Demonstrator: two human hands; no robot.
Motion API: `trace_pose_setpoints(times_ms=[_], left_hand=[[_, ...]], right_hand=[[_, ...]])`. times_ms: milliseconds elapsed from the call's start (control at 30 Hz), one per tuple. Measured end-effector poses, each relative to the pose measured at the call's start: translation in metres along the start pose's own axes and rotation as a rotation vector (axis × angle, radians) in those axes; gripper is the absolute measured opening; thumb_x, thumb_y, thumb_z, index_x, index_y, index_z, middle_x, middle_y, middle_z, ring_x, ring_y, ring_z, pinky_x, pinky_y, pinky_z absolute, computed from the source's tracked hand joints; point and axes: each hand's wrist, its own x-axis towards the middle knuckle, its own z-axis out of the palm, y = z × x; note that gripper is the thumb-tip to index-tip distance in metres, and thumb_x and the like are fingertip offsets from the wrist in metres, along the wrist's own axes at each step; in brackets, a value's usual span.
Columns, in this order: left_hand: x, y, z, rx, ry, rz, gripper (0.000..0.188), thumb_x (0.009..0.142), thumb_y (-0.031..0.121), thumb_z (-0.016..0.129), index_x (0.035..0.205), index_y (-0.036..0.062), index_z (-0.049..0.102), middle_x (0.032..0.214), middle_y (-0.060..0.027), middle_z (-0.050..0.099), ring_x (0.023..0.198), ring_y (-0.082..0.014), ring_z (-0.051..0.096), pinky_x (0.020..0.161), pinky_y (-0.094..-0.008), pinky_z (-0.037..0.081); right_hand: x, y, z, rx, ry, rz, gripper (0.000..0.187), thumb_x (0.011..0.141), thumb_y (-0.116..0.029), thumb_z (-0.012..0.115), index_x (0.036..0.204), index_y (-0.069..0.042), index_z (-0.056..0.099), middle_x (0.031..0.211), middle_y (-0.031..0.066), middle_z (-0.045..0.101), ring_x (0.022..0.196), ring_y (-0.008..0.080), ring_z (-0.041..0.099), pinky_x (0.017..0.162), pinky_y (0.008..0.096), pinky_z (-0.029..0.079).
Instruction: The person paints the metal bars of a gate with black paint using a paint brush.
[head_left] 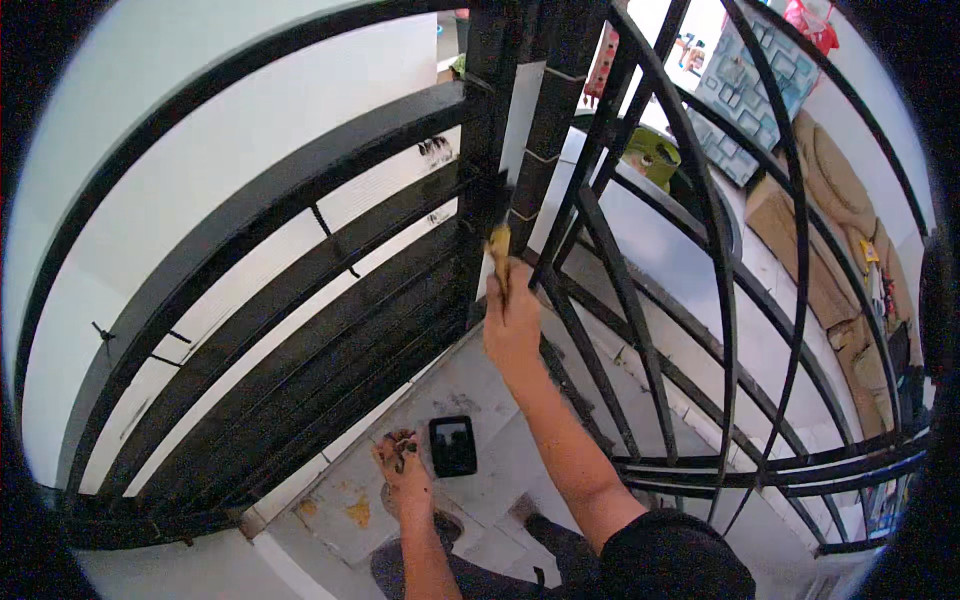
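Rising almost straight up from the right hand (512,322), the brush (499,228) has its long axis near vertical, wooden handle below and dark bristles on top. The bristles touch the black post (490,90) of the gate (300,290), just where the horizontal bars meet it. The right hand is clenched round the handle's lower end, knuckles toward the camera, fingers hidden behind. Its forearm is stretched up and away from the body, running from the lower right toward the post, with the black sleeve (670,560) at the elbow end.

The left hand (403,468) hangs low, well below the post and near the floor, palm down and fingers loosely curled, stained with dark paint. It grasps nothing that I can see. Just right of that hand, a small black tray (453,445) lies flat on the pale tiled floor (500,400).

Right of the post, thin black bars (720,250) curve down and cross. Beyond them, well away from the post, stand stacked cardboard boxes (800,240).
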Motion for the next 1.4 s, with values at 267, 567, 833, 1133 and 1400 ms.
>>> trace_pose_setpoints(times_ms=[267, 567, 833, 1133, 1400], left_hand=[[-0.015, -0.055, -0.004, -0.277, -0.083, 0.044, 0.024, 0.089, 0.018, 0.06, 0.105, 0.0003, 0.06, 0.108, -0.0118, 0.054, 0.104, -0.0263, 0.054, 0.092, -0.0356, 0.042], [-0.024, 0.002, 0.002, 0.255, 0.004, -0.011, 0.023, 0.086, 0.025, 0.062, 0.092, 0.0022, 0.065, 0.102, -0.0122, 0.058, 0.099, -0.0274, 0.057, 0.09, -0.0374, 0.042], [-0.025, -0.008, 0.008, 0.036, 0.018, -0.055, 0.022, 0.086, 0.022, 0.064, 0.095, 0.0019, 0.061, 0.099, -0.0097, 0.057, 0.097, -0.0241, 0.056, 0.089, -0.0356, 0.043], [-0.023, -0.019, 0.008, -0.026, 0.017, -0.115, 0.022, 0.089, 0.015, 0.063, 0.104, 0.0015, 0.055, 0.104, -0.0087, 0.054, 0.096, -0.0211, 0.055, 0.088, -0.0331, 0.044], [-0.021, -0.009, 0.001, 0.119, -0.016, -0.066, 0.021, 0.089, 0.008, 0.061, 0.106, 0.0009, 0.053, 0.108, -0.01, 0.053, 0.099, -0.019, 0.055, 0.088, -0.0313, 0.045]], right_hand=[[-0.072, 0.112, 0.065, 0.075, -0.072, 0.01, 0.033, 0.096, -0.023, 0.053, 0.118, 0.001, 0.052, 0.094, 0.0271, 0.064, 0.087, 0.0473, 0.061, 0.071, 0.0496, 0.049], [-0.122, 0.174, 0.063, 0.073, -0.339, 0.297, 0.022, 0.095, -0.019, 0.054, 0.11, -0.005, 0.048, 0.083, 0.026, 0.062, 0.078, 0.0481, 0.06, 0.065, 0.0521, 0.046], [-0.163, 0.198, 0.052, -0.031, -0.34, 0.275, 0.021, 0.099, -0.027, 0.051, 0.106, -0.008, 0.048, 0.066, 0.0166, 0.051, 0.055, 0.0318, 0.052, 0.053, 0.0373, 0.041], [-0.168, 0.2, 0.131, 0.599, -0.014, 0.804, 0.023, 0.101, -0.035, 0.05, 0.098, -0.012, 0.052, 0.063, -0.004, 0.04, 0.049, 0.0061, 0.04, 0.043, 0.0251, 0.033], [-0.211, 0.164, 0.152, 0.744, -0.065, 1.018, 0.026, 0.098, -0.044, 0.052, 0.093, -0.018, 0.053, 0.062, -0.0042, 0.044, 0.045, 0.0081, 0.041, 0.038, 0.0261, 0.03]])
